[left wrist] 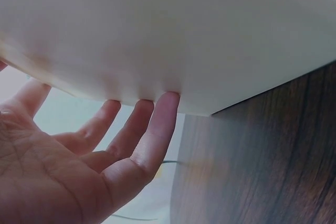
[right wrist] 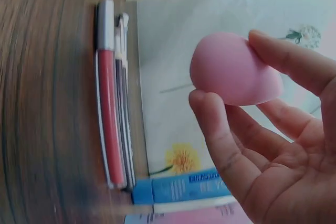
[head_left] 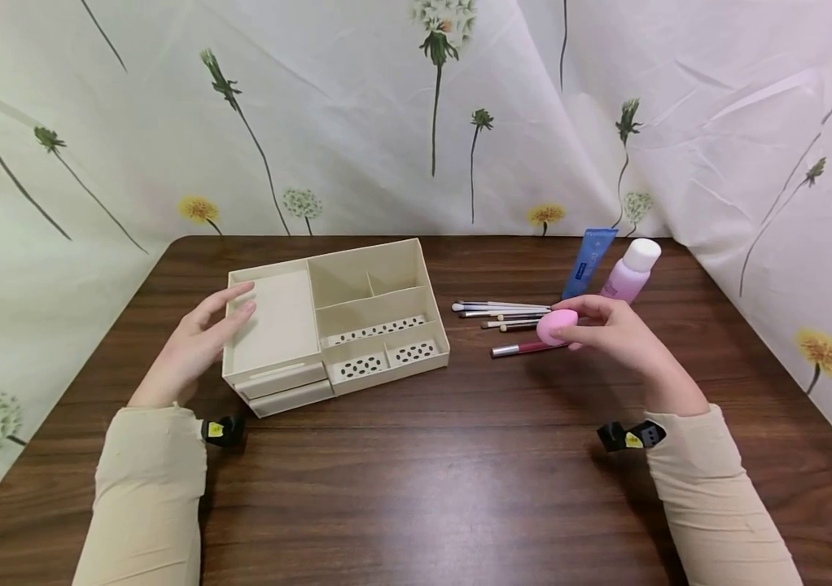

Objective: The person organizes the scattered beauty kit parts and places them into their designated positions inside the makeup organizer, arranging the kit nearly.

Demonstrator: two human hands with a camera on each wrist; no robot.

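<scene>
Brown wood-look table (head_left: 416, 505), the largest item: smooth surface, so light articles may slide if nudged. Cream box (head_left: 277, 325), between ten and eleven o'clock of the table's centre, with compartments on its right and two drawers below its lid panel; an uneven sideways push could, in my judgement, skew it. Left hand (head_left: 189, 346), at the box's nine o'clock: fingers extended, tips resting against the side wall, not wrapped round it; steadying looks slight. Right hand (head_left: 621, 334), at the table's two o'clock: thumb and fingers closed in a pinch, load covered last. Pink bottle (head_left: 624, 281), standing with its base hidden behind that hand; a backward swing of the knuckles might topple it. Blue tube (head_left: 589, 264), stood on its cap at the sponge's one o'clock; narrow footing, likeliest to fall if brushed. Makeup brushes (head_left: 507, 308), loosely bunched at the sponge's nine o'clock; trailing fingers could scatter them. Red stick (head_left: 529, 347), at its eight o'clock; the rounded barrel may roll if touched. Pink sponge (head_left: 553, 324), held above the table by fingertips alone; too tight a squeeze could pop it free onto the brushes.
</scene>
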